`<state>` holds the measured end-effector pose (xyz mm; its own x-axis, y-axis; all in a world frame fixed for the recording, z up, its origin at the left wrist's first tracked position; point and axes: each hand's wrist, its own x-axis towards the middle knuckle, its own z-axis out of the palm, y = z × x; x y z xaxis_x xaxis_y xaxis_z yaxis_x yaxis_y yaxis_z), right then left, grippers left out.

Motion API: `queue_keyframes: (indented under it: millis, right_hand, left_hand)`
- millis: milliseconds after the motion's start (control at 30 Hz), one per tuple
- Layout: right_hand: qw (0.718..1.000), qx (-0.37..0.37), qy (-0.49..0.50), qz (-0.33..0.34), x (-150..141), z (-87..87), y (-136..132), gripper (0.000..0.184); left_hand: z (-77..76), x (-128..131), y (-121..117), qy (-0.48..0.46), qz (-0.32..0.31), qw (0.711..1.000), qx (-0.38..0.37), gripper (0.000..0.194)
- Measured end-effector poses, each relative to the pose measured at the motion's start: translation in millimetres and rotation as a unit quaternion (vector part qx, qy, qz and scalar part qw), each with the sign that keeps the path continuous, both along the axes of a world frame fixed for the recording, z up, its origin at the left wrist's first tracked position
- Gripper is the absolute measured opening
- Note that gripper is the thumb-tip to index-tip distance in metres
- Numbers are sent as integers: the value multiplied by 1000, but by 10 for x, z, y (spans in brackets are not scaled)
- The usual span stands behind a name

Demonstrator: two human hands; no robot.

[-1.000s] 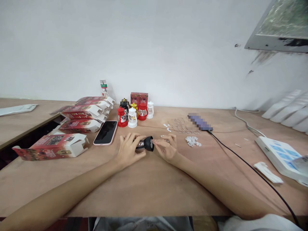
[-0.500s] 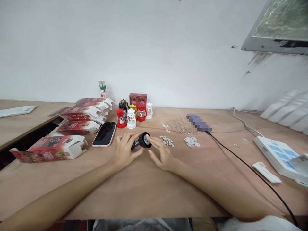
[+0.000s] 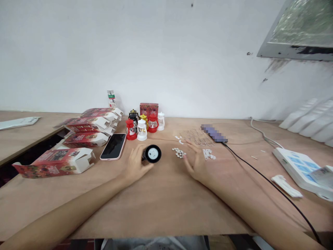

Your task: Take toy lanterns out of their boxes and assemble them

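Note:
My left hand (image 3: 135,161) is closed around a small black lantern (image 3: 144,155), which lies tilted with its round base turned towards me. Inside the base's black rim shows a pale round face (image 3: 152,154). My right hand (image 3: 197,163) is apart from the lantern, fingers spread, with nothing seen in it. By its fingertips lies a cluster of small round whitish pieces (image 3: 179,153). Just beyond that hand are flat white plastic pieces (image 3: 209,155), partly covered by it. Thin bent wire pieces (image 3: 199,137) lie farther back.
Small red, white, gold and black lanterns (image 3: 142,130) stand near the wall before two red boxes (image 3: 148,109). A phone (image 3: 113,147) and open red cartons (image 3: 57,161) lie left. Right are a purple object (image 3: 213,133) with a black cable (image 3: 256,169) and a white power strip (image 3: 301,170).
My right hand has left the lantern's base and moved right to the small pieces. The lantern's base has turned more towards me and now shows a pale face.

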<state>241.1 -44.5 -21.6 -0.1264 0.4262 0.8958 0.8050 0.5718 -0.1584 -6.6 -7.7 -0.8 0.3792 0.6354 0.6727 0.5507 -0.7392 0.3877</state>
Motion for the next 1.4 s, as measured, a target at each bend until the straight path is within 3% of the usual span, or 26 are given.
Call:
queue_keyframes:
  millis: [100, 167, 300, 400, 600, 967, 1300, 1400]
  right_hand:
    - [992, -38, 21, -120, 348, -48, 177, 32]
    - [974, -103, 17, -202, 555, -65, 301, 27]
    - [922, -206, 16, -328, 908, -58, 461, 29]
    - [890, -259, 40, -374, 1160, -57, 513, 36]
    - [891, -319, 65, -316, 1450, -118, 579, 58]
    - [900, -298, 69, -311, 1398, -161, 678, 55]
    - [939, -94, 237, -228, 1239, -32, 555, 58]
    - [952, -67, 249, -162, 1053, 11, 495, 56]
  left_hand:
    - [24, 3, -7, -24, -43, 999, -23, 42]
    - [37, 4, -17, -30, -59, 997, -32, 42]
    - [47, 0, -36, -37, -73, 996, -25, 46]
    - [56, 1, -43, -23, -84, 996, -30, 46]
    - [43, 10, -27, -21, -93, 995, -20, 44]
    - [34, 13, -25, -20, -95, 995, -20, 44]
    - [55, 28, -17, -60, -65, 996, -3, 39]
    - [46, 41, 15, -105, -39, 994, -16, 37]
